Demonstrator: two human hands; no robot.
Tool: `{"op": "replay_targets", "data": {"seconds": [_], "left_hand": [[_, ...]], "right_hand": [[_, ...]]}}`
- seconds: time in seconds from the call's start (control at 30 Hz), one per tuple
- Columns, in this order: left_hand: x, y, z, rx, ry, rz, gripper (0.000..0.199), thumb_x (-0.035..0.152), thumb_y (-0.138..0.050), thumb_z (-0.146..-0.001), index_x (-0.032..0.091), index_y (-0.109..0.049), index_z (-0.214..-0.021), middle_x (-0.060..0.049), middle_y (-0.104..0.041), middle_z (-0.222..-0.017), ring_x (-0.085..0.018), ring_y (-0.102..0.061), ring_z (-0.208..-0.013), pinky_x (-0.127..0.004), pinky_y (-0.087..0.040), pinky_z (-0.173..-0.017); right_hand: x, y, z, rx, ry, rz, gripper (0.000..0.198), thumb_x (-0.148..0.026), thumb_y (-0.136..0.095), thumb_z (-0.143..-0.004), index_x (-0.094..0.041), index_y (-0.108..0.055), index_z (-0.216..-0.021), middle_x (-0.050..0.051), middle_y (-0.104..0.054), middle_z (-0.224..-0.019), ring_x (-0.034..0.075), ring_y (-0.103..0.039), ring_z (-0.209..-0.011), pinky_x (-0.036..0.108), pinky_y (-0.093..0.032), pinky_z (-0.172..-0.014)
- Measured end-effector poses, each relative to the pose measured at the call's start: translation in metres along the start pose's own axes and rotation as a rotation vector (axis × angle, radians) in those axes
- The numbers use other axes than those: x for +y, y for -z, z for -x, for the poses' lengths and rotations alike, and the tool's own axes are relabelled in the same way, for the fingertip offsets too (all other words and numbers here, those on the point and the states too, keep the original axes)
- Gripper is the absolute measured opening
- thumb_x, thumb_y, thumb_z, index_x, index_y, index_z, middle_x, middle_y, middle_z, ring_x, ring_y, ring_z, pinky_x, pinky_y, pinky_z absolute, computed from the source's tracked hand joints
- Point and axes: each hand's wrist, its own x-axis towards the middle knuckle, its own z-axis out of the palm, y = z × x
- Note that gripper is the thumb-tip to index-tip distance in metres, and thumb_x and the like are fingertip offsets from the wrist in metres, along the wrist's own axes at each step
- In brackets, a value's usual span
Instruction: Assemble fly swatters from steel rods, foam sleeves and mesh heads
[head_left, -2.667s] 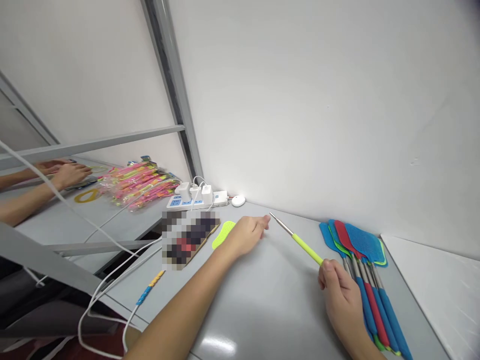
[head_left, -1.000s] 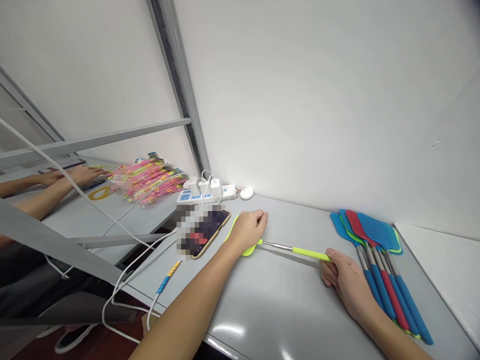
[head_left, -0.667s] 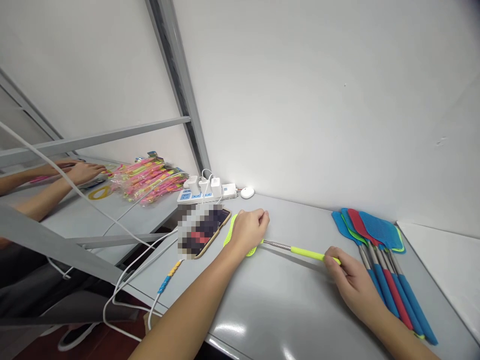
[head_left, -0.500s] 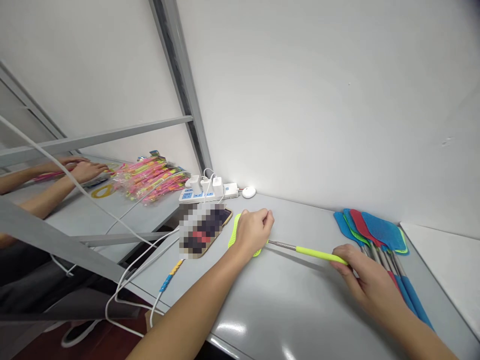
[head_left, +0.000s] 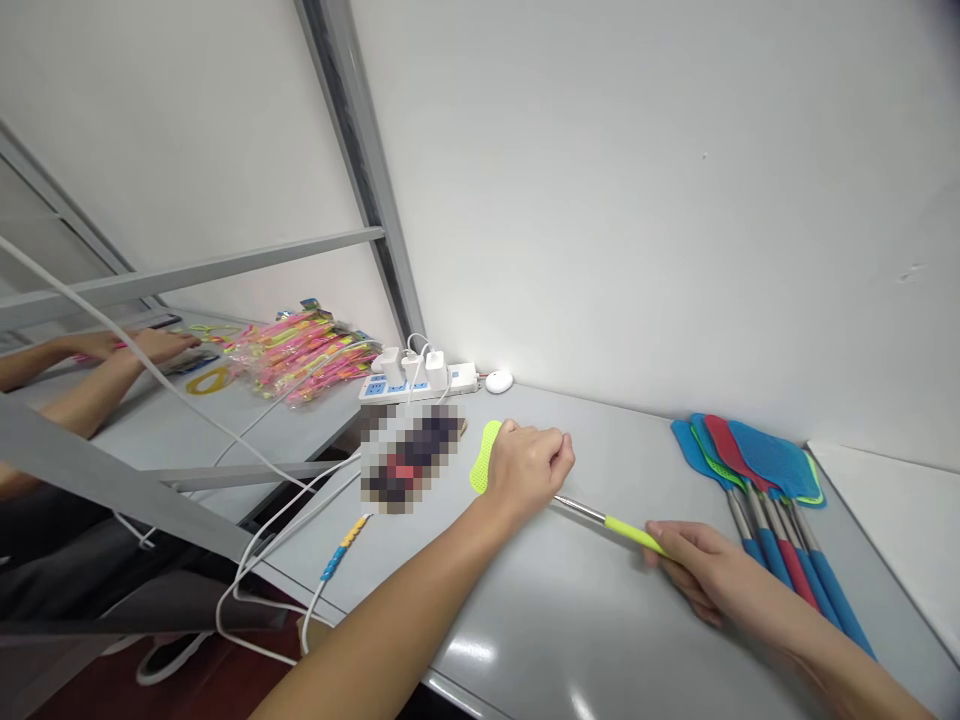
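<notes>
A yellow-green fly swatter (head_left: 486,462) with a telescopic metal shaft lies slantwise between my two hands, just above the grey table. My left hand (head_left: 529,465) is closed around it where the mesh head meets the shaft, hiding most of the head. The fingers of my right hand (head_left: 690,565) wrap round its yellow-green handle. A short stretch of silver shaft shows between the hands. Right of my right hand lies a bunch of fly swatters (head_left: 769,460) with blue, red and green heads and blue and red grips.
Left of the swatter lie a blurred-out phone (head_left: 412,465) and white cables (head_left: 247,570). A power strip (head_left: 420,382) with chargers and a round white device (head_left: 499,381) sit by the wall. Beyond a metal frame, another person's hands (head_left: 154,345) work near pink packaged items (head_left: 304,350).
The swatter's head has shifted right with my left hand. My right hand has moved slightly left and down along the handle, and less of the shaft shows.
</notes>
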Motion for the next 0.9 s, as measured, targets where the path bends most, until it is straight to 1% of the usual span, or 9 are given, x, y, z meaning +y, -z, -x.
{"op": "replay_targets", "data": {"seconds": [0.1,0.2,0.33,0.43,0.5,0.57,0.63,0.77,0.9], "left_hand": [[0.002,-0.006,0.0,-0.004,-0.042,0.027,0.04,0.025,-0.041,-0.093,0.019,-0.036,-0.054,0.004,-0.04,-0.045,-0.011,-0.032,-0.046,-0.033,-0.02,-0.062],[0.006,-0.01,0.0,-0.017,-0.072,0.067,0.039,0.025,-0.042,-0.092,0.018,-0.038,-0.054,0.004,-0.04,-0.046,-0.011,-0.033,-0.047,-0.033,-0.022,-0.063],[0.006,-0.007,-0.001,0.017,-0.032,0.136,0.035,0.028,-0.046,-0.091,0.019,-0.043,-0.057,0.003,-0.047,-0.051,-0.013,-0.044,-0.056,-0.034,-0.028,-0.071],[-0.005,0.0,-0.007,0.142,0.117,0.199,0.017,0.031,-0.046,-0.093,0.022,-0.056,-0.083,-0.004,-0.065,-0.086,-0.021,-0.055,-0.088,-0.037,-0.03,-0.087],[-0.017,0.001,-0.011,0.211,0.238,0.266,0.019,0.034,-0.04,-0.096,0.021,-0.053,-0.103,-0.007,-0.064,-0.104,-0.022,-0.055,-0.098,-0.037,-0.034,-0.087],[-0.027,-0.002,-0.013,0.216,0.334,0.352,0.027,0.038,-0.031,-0.099,0.021,-0.052,-0.1,-0.005,-0.065,-0.091,-0.019,-0.058,-0.08,-0.031,-0.04,-0.073],[-0.033,-0.008,-0.012,0.198,0.401,0.429,0.037,0.043,-0.027,-0.1,0.021,-0.051,-0.082,0.001,-0.056,-0.066,-0.015,-0.052,-0.058,-0.027,-0.036,-0.057],[-0.032,-0.018,-0.007,0.266,0.488,0.517,0.04,0.045,-0.033,-0.098,0.022,-0.035,-0.065,0.005,-0.035,-0.056,-0.013,-0.038,-0.051,-0.026,-0.028,-0.05],[-0.027,-0.017,-0.006,0.35,0.507,0.583,0.038,0.041,-0.034,-0.098,0.022,-0.032,-0.065,0.005,-0.033,-0.058,-0.012,-0.034,-0.053,-0.026,-0.027,-0.051]], "right_hand": [[-0.003,-0.008,0.0,-0.079,0.061,0.068,0.045,-0.062,-0.038,-0.092,-0.022,-0.057,-0.084,-0.006,-0.039,-0.056,0.012,-0.034,-0.049,0.024,-0.033,-0.05],[-0.002,-0.021,-0.002,0.093,0.237,0.417,0.031,-0.054,-0.046,-0.092,-0.024,-0.055,-0.088,-0.001,-0.058,-0.068,0.017,-0.052,-0.061,0.027,-0.035,-0.058],[0.002,-0.029,-0.007,0.243,0.36,0.733,0.03,-0.048,-0.032,-0.098,-0.027,-0.054,-0.093,0.001,-0.064,-0.069,0.022,-0.06,-0.064,0.029,-0.034,-0.059],[0.005,-0.023,-0.01,0.287,0.449,0.759,0.031,-0.047,-0.031,-0.1,-0.028,-0.056,-0.097,0.001,-0.066,-0.075,0.021,-0.063,-0.068,0.029,-0.036,-0.061],[0.008,-0.017,-0.012,0.335,0.489,0.774,0.031,-0.046,-0.033,-0.1,-0.027,-0.058,-0.102,0.001,-0.067,-0.079,0.021,-0.064,-0.072,0.029,-0.037,-0.063],[0.01,-0.014,-0.013,0.369,0.527,0.801,0.031,-0.044,-0.034,-0.1,-0.027,-0.059,-0.103,0.002,-0.068,-0.082,0.021,-0.064,-0.074,0.029,-0.037,-0.064],[0.01,-0.015,-0.013,0.377,0.55,0.82,0.032,-0.043,-0.035,-0.1,-0.025,-0.06,-0.102,0.003,-0.067,-0.082,0.021,-0.063,-0.074,0.03,-0.037,-0.065],[0.0,-0.026,-0.008,0.272,0.484,0.621,0.035,-0.046,-0.036,-0.099,-0.023,-0.061,-0.09,0.001,-0.062,-0.075,0.018,-0.057,-0.069,0.03,-0.037,-0.065],[-0.012,-0.037,0.0,0.009,0.195,0.037,0.039,-0.052,-0.046,-0.094,-0.02,-0.061,-0.08,-0.005,-0.042,-0.057,0.01,-0.038,-0.052,0.023,-0.03,-0.05]]}}
